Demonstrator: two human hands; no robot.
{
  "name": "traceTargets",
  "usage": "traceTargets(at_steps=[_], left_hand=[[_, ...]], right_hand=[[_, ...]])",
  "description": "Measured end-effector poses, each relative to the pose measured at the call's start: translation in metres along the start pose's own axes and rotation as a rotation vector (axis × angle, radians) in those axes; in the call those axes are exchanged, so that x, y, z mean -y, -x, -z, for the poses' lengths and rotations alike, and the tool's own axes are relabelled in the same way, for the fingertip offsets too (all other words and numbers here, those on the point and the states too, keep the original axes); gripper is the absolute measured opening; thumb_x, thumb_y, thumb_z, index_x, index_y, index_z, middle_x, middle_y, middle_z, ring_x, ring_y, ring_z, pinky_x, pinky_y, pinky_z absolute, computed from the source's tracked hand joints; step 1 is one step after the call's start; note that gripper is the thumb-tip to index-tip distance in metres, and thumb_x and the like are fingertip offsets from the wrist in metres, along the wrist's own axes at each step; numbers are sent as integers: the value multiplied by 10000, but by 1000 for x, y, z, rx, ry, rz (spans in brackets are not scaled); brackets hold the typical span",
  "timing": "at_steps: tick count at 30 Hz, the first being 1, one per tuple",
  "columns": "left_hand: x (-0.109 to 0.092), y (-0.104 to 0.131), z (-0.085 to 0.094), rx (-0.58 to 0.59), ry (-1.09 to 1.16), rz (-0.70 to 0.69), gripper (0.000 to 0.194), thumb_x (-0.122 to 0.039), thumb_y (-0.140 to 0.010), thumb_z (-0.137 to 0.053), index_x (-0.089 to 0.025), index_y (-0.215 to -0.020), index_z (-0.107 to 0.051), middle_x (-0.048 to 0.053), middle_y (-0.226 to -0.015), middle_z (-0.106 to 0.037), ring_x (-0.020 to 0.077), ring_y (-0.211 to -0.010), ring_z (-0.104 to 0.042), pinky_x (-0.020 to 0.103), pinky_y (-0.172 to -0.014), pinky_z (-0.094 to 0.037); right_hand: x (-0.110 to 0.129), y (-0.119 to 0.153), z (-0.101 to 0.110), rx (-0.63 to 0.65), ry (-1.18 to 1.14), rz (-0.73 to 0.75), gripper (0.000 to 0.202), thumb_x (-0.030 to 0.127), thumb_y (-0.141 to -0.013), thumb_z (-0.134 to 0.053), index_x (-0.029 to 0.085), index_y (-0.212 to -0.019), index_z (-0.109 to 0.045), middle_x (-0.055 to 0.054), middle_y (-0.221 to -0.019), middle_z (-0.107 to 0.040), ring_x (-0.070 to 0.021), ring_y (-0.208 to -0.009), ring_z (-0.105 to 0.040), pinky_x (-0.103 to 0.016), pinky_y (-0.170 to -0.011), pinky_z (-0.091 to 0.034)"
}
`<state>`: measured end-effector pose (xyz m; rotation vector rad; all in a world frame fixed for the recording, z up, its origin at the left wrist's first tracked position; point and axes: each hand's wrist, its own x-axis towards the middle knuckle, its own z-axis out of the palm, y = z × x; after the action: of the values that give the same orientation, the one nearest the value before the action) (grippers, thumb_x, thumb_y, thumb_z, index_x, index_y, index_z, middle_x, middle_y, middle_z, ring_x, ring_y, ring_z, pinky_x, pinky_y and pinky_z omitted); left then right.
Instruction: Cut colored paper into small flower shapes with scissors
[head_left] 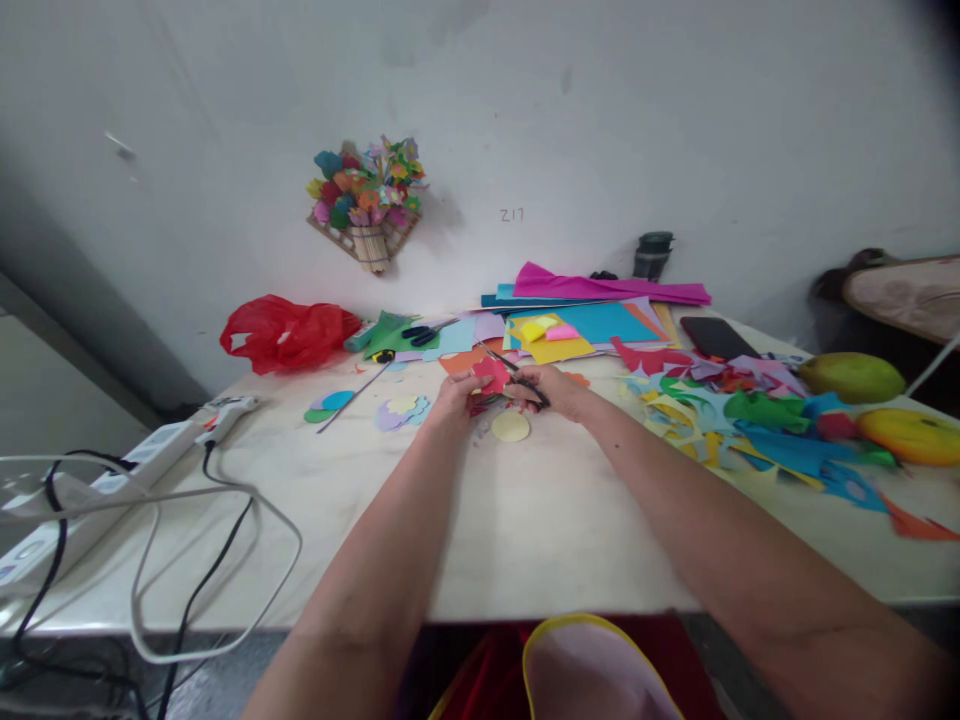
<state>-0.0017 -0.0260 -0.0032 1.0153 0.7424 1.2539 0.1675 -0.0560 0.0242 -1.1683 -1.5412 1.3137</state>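
Note:
My left hand [454,397] pinches a red paper piece with a scalloped, flower-like edge [491,376]. Close on its right, my right hand [553,390] grips a pair of dark-handled scissors [537,396], whose blades point up and left beside the red paper. Just below the hands lies a pale yellow paper circle [511,427] with small scraps near it. Pastel flower-shaped cutouts [403,411] rest to the left of my left hand. Farther left are a blue and a green paper disc [337,401].
Coloured sheets [600,325] lie behind the hands, with a second pair of scissors [421,334] and a red plastic bag [285,330] farther left. Paper scraps [750,410], a phone [718,338] and mangoes [852,377] occupy the right. A power strip [142,465] with cables sits left.

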Motion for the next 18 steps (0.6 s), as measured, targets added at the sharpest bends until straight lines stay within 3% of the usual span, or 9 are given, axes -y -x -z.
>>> traceTargets(at_steps=[13, 18], left_hand=[[0, -1, 1, -24, 15, 12, 165, -162, -516, -785, -127, -626, -668, 60, -654, -693, 155, -588, -638, 297, -674, -546], [0, -3, 3, -26, 16, 7, 178, -161, -505, -800, -130, -612, -662, 55, -638, -687, 151, -577, -633, 303, -694, -542]], right_hand=[[-1, -1, -1, -23, -11, -11, 215, 219, -642, -783, 159, -717, -590, 56, -440, -531, -53, -356, -428, -167, -355, -348], [-4, -4, 2, -53, -20, 53, 223, 239, -654, -783, 157, -707, -583, 48, -458, -533, -60, -364, -431, -176, -352, -358]])
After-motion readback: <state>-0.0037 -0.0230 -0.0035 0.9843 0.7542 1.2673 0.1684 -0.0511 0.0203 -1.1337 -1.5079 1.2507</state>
